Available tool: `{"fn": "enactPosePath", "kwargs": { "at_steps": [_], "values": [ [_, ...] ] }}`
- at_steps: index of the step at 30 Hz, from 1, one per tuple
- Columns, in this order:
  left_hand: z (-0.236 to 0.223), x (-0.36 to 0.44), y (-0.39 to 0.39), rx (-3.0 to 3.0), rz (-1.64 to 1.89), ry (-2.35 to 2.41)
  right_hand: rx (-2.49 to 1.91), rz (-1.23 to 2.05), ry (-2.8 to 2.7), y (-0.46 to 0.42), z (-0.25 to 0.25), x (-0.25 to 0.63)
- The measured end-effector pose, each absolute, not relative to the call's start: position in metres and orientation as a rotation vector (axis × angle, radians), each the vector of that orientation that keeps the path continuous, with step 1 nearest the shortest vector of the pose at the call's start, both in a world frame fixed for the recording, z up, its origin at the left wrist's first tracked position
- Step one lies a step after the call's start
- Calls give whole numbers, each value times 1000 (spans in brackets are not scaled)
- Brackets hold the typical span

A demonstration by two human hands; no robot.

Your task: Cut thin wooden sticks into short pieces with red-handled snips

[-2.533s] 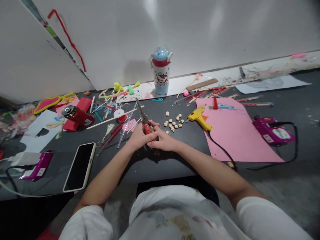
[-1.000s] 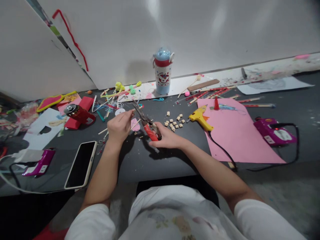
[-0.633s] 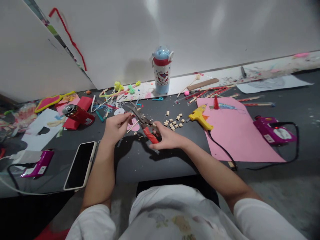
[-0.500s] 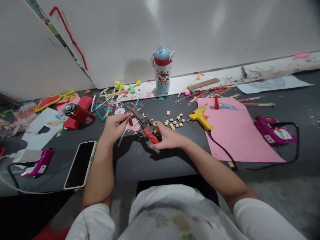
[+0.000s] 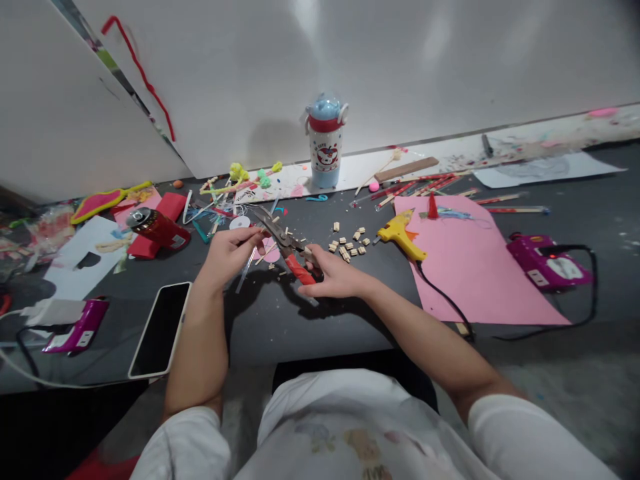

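My right hand (image 5: pixel 330 272) is wrapped round the red handles of a pair of pliers (image 5: pixel 299 267). Their long dark jaws point away to the left, towards my left fingertips. My left hand (image 5: pixel 231 255) is closed in a pinch beside the jaws, on a thin wooden stick (image 5: pixel 276 219) whose pale end shows just past the jaws. Most of the stick is hidden by my fingers. Below the jaws lie a pink paper disc (image 5: pixel 270 251) and a few tiny wooden bits (image 5: pixel 271 267). Several short bundles of cut wood (image 5: pixel 345 253) lie right of the pliers.
A yellow glue gun (image 5: pixel 403 235) lies at the edge of a pink sheet (image 5: pixel 470 273), its cord running down. A bottle (image 5: pixel 326 143) stands at the back. Left are a tilted red can (image 5: pixel 159 229), a phone (image 5: pixel 161 330) and a purple power strip (image 5: pixel 77 330); another power strip (image 5: pixel 547 262) is right.
My hands were together on the pliers with the long stick lying to the left. My left hand has since moved left and pinched the stick at the jaws. Lately both hands barely move.
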State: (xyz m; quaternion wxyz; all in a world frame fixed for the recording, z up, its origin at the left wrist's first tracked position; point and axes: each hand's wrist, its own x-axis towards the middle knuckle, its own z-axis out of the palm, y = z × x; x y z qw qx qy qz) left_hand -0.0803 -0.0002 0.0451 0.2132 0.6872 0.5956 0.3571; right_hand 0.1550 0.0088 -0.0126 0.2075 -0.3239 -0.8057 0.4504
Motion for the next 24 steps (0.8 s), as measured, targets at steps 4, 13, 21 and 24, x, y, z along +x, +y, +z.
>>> {"fn": "enactPosePath", "kwargs": {
  "at_steps": [4,13,21,24],
  "values": [
    [40,-82,3,1992,954,1692,-907,1289,-2222,8,-14,154],
    [20,-78,8,2552,866,1906,-988,1480,-2093,11,-14,153],
    [26,-87,3,2636,792,1866,-908,1517,-2147,13,-12,154],
    [27,-90,2,2570,826,1824,-894,1541,-2139,12,-9,155]
  ]
}}
